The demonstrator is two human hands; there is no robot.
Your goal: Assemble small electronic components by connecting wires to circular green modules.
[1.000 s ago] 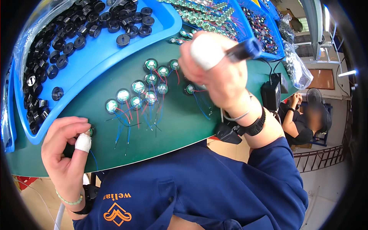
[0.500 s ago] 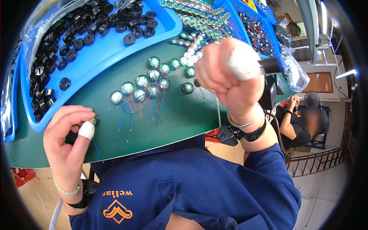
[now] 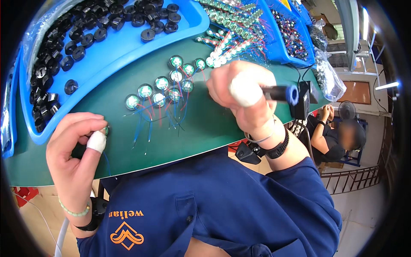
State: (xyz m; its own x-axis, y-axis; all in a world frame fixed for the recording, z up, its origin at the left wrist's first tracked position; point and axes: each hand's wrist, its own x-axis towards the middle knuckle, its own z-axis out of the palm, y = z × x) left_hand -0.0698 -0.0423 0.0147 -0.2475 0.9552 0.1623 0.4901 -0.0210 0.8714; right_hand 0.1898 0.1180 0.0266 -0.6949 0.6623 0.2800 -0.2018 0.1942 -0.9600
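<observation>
My left hand (image 3: 73, 150) is at the table's front edge, thumb and fingers pinching a small round green-faced circuit board (image 3: 106, 130); mostly hidden by the fingers, it trails a blue wire. A white wrap covers my left thumb tip. Raised over the table, my right hand (image 3: 242, 96) is wrapped round a black cylindrical tool (image 3: 280, 93) with a blue end; its working tip is out of sight. That thumb is wrapped in white too. Between the hands lie several round black housings with green circuit boards (image 3: 161, 83), their red and blue wires pointing toward me.
A blue tray (image 3: 124, 58) at the left holds many black round housings (image 3: 70, 87). Strips of green circuit boards (image 3: 231, 25) lie at the back, beside a blue bin (image 3: 280, 51) of wired parts. A black box (image 3: 302, 100) stands at right; another person (image 3: 338, 137) sits beyond.
My right hand has moved left and slightly lower with the tool, covering the housings that showed beside it. My left hand keeps its pinch almost in place.
</observation>
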